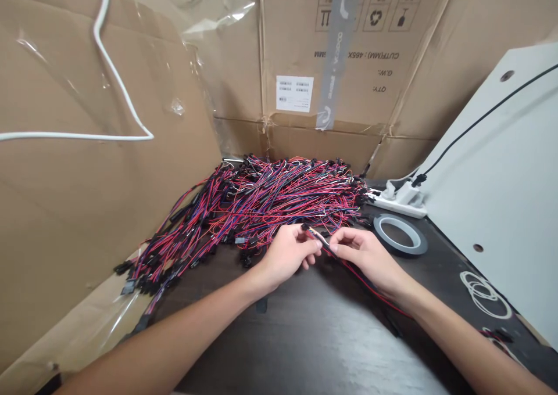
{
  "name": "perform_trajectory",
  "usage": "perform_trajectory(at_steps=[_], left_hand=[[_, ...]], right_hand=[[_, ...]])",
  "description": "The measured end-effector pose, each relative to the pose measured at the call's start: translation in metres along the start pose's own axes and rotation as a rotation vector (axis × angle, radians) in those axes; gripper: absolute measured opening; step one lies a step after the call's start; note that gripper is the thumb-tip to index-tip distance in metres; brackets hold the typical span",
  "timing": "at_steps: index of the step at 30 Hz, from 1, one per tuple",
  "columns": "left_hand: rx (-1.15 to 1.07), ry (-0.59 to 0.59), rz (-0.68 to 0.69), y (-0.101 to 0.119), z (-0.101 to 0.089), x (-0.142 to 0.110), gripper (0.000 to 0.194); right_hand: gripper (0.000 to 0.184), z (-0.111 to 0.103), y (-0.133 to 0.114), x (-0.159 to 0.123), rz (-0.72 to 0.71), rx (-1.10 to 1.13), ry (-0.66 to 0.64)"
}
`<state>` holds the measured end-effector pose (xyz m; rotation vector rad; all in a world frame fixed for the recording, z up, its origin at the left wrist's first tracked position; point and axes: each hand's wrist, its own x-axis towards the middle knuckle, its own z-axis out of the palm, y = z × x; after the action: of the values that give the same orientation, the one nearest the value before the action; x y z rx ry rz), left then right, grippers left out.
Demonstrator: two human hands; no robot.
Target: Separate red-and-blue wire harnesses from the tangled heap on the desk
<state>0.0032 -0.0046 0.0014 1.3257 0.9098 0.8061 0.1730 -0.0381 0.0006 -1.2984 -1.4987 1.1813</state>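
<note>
My left hand (290,254) and my right hand (364,252) meet over the dark table (305,337), both pinching one thin wire lead (320,239) with a black connector at its end. Red and black strands of that lead trail back under my right wrist. Just beyond my fingers lies a big pile of red, blue and black wire leads (261,203) with black connectors, spreading to the left edge of the table.
Cardboard sheets (87,209) wall the table at left and back, one with a white cable (117,87). A roll of dark tape (401,235) lies right of my hands, a white power strip (403,200) behind it, a white panel (501,197) at right, white loops (483,293) nearby.
</note>
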Motion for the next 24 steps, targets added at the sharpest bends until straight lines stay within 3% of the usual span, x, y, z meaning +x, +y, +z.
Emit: perform_trajectory(at_steps=[7,14,20,24], left_hand=[[0.018,-0.001,-0.032,-0.0026,0.0005,0.0014,0.006],[0.060,0.039,-0.041,-0.0024,0.0010,0.0009,0.010],[0.057,0.020,-0.050,-0.0008,0.0014,0.0002,0.014],[0.032,0.016,-0.031,-0.0019,0.0008,0.0007,0.008]], right_hand=[[0.019,0.0003,-0.0011,-0.0007,-0.084,-0.223,0.015],[0.015,0.0028,0.0000,-0.0030,-0.150,-0.216,0.130],[0.019,0.0016,-0.0003,-0.0034,-0.072,-0.141,-0.070],[0.015,0.0014,-0.0005,-0.0039,-0.066,-0.114,-0.113]])
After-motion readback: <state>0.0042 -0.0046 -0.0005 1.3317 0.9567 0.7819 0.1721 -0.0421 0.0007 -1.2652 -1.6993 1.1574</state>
